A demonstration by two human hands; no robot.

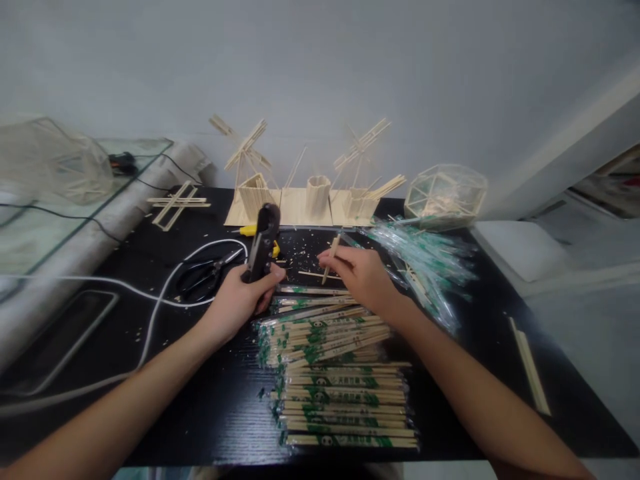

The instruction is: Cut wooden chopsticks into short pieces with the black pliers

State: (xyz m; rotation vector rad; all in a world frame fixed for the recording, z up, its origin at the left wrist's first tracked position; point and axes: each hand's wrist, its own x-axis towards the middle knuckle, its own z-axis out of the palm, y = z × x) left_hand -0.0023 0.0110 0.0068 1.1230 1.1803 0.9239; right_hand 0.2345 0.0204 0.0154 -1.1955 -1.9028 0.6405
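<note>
My left hand (245, 298) is closed around a black handheld tool (263, 243) that stands upright; its exact kind is unclear. Beside it, a black pair of scissors (210, 272) lies within a loop of white cord (159, 299). A yellow object (249, 231) shows partly behind the tool. Pinched between the fingers of my right hand (357, 270) is a short piece of wooden chopstick (331, 257), held tilted above the table. Below both hands lies a pile of wrapped chopsticks (345, 400) in clear and green packaging.
Stick-built windmill models (306, 207) stand on wooden bases at the back. Empty wrappers (425, 260) are heaped at right, near a stick-frame polyhedron (447, 197). Crossed sticks (177, 203) lie at left. Loose chopsticks (531, 370) rest on the black table (470, 400).
</note>
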